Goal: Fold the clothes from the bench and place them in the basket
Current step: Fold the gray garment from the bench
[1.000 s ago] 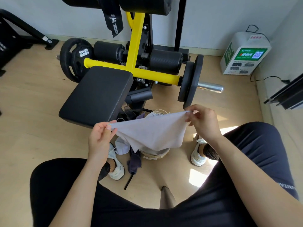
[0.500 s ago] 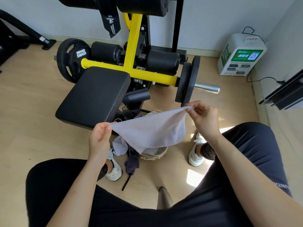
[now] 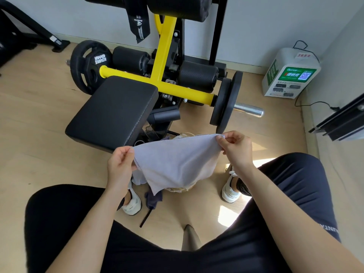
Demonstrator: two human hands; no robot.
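Left hand [image 3: 120, 166]: at 9 o'clock of the cloth, raised over the floor between the knees; its fingers [image 3: 129, 153] were curled and clamped on the cloth's left corner.
Right hand [image 3: 236, 148]: at 3 o'clock of the cloth and a little higher than the left; its fingers [image 3: 222, 142] pinched the right corner of the top hem.
Pale grey cloth [image 3: 175, 160]: held in the air between both hands, top edge stretched almost taut and sloping up toward 2 o'clock, the rest hanging to a point at 6 o'clock.
Woven basket [image 3: 180, 189]: on the wooden floor [image 3: 39, 144] directly behind the cloth, mostly hidden; only strips of rim showed at the cloth's 12 and 6 o'clock.
Black padded bench [image 3: 116, 109]: at 11 o'clock of the cloth, near the left hand but apart from it, nothing lying on its top.
Dark garment [image 3: 154, 200]: crumpled at 7 o'clock of the basket, just beside it.
White garment [image 3: 138, 179]: bunched at 8 o'clock of the basket, partly behind the left wrist.
White shoes [image 3: 132, 203]: one at 7 o'clock and one at 4 o'clock of the basket.
Yellow machine frame [image 3: 163, 56]: at 12 o'clock, behind the bench, with black weight plates [image 3: 226, 101] at its ends.
White charging cabinet [image 3: 291, 73]: at 2 o'clock, against the wall.
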